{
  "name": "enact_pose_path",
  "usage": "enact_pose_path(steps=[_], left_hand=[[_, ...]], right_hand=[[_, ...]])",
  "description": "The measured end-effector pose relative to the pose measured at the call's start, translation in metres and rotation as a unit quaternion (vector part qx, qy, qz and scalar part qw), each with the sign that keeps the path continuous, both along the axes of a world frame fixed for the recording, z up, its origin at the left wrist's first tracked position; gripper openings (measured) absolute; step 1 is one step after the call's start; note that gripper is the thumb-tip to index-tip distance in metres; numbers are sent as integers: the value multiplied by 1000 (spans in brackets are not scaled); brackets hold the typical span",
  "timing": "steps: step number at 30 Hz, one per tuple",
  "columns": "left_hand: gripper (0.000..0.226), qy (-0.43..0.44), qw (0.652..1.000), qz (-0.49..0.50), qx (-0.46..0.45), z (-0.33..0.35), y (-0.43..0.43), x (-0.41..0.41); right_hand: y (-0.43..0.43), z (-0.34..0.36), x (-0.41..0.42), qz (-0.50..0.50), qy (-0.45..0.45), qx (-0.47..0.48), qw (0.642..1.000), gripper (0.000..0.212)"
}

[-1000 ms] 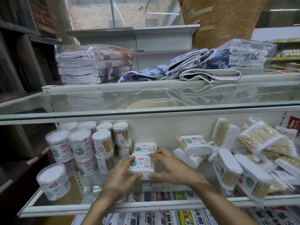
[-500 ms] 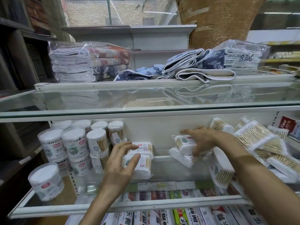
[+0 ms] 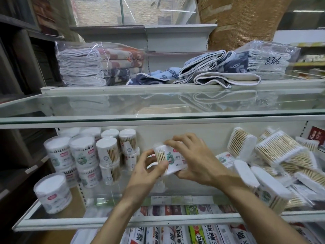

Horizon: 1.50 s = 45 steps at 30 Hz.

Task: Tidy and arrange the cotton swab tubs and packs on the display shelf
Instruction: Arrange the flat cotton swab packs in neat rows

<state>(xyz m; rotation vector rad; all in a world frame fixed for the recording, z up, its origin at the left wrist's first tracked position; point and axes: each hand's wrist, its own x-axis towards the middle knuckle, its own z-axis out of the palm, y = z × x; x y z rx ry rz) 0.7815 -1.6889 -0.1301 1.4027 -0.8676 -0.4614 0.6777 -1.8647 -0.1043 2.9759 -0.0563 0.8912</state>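
Observation:
A flat cotton swab pack (image 3: 168, 156) is held up in the middle of the glass display shelf (image 3: 123, 221). My right hand (image 3: 197, 159) grips it from the right and top. My left hand (image 3: 149, 170) pinches its left end with thumb and fingers. Round swab tubs (image 3: 82, 155) stand stacked in rows on the left. One wide tub (image 3: 52, 193) sits alone at the front left. A loose heap of swab packs (image 3: 277, 155) lies on the right. The small stack of packs behind my hands is mostly hidden.
A glass shelf (image 3: 158, 104) hangs close above the swabs, carrying folded towels (image 3: 100, 66) and bagged cloths (image 3: 269, 62). Boxed rolls (image 3: 175, 233) fill the shelf below. Dark shelving stands at the left. Price labels (image 3: 161, 199) line the front glass.
My right hand came back from the right-hand heap carrying a pack to the middle. My left hand lifted off the stacked packs and now holds the new pack's left end.

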Motion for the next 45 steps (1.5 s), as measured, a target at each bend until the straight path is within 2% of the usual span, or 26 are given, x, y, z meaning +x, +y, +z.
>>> enact_pose_path(steps=[2, 6, 12, 16, 18, 22, 28, 31, 38, 42, 45], left_hand=[[40, 26, 1000, 1, -12, -2, 0, 3], [53, 107, 993, 5, -44, -6, 3, 14], [54, 102, 994, 12, -46, -6, 8, 14], [58, 19, 998, 57, 4, -6, 30, 10], [65, -14, 999, 32, 30, -11, 52, 9], [81, -46, 992, -61, 103, -30, 88, 15], [78, -147, 970, -20, 192, -43, 100, 24], [70, -218, 947, 22, 234, -41, 99, 29], [63, -242, 948, 13, 206, -47, 94, 37], [72, -257, 945, 12, 204, -45, 94, 38], [69, -263, 944, 40, 195, -39, 90, 35]], right_hand=[[2, -5, 1, 6, -26, 1, 1000, 86], [-4, -8, -3, 25, -47, 50, 997, 91], [-2, -10, -2, 49, -29, 78, 995, 89], [13, -15, -17, 62, 30, 172, 983, 86], [26, -27, -26, 56, 77, 213, 972, 87], [46, -54, -25, 51, 131, 206, 968, 88], [61, -68, -15, 71, 163, 241, 954, 82], [60, -71, -10, 67, 166, 257, 950, 78], [64, -71, -6, 57, 131, 296, 945, 76], [66, -71, -8, 54, 127, 316, 939, 73], [69, -70, -11, 51, 120, 312, 941, 74]])
